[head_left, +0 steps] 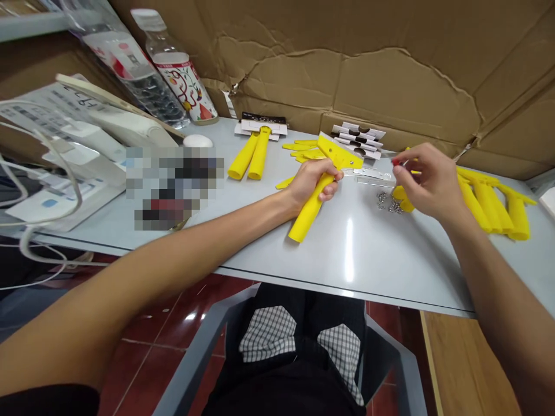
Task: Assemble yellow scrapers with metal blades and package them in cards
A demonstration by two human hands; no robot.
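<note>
My left hand (313, 180) is closed around a yellow scraper (309, 216). Its wide head, with small screws in it, points up and away from me; the hollow handle end hangs toward the table's front edge. My right hand (433, 179) pinches a small screwdriver (396, 163) that shows a red part and a thin metal shaft pointing left; most of it is hidden by the fingers. Below that hand lie loose small screws (394, 205), beside a yellow piece (403, 199). Clear strips, perhaps blades (373, 175), rest between the two hands.
Several yellow handles (494, 202) lie at the right, two more yellow handles (255, 156) at the back left. Flat yellow pieces (303, 149) and folded cards (359, 138) lie behind my left hand. Bottles (184, 81), a white mouse (198, 141) and cables (78, 190) are at the left.
</note>
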